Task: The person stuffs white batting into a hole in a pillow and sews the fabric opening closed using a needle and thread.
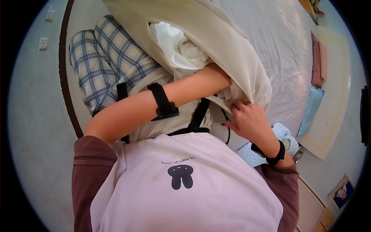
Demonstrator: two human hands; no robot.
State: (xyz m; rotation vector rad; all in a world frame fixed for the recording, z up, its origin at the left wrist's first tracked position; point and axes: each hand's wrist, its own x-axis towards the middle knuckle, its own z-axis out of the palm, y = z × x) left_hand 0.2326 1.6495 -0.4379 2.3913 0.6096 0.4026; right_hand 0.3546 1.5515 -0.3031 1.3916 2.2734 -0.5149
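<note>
A large beige cloth cover lies bunched in front of me, with an opening on its near side. White cloth shows through that opening. My left forearm crosses to the right and runs into the cover; the fabric hides the left hand and its fingers. At the cover's near right edge, my right hand pinches the beige fabric between bent fingers and thumb, close to where the left arm goes under. Whether the left hand grips anything inside cannot be seen.
I sit on a bed with a pale sheet; my legs in checked trousers point to the far left. A light blue dotted cloth lies by my right wrist. Folded mauve fabric and a blue cushion line the right edge.
</note>
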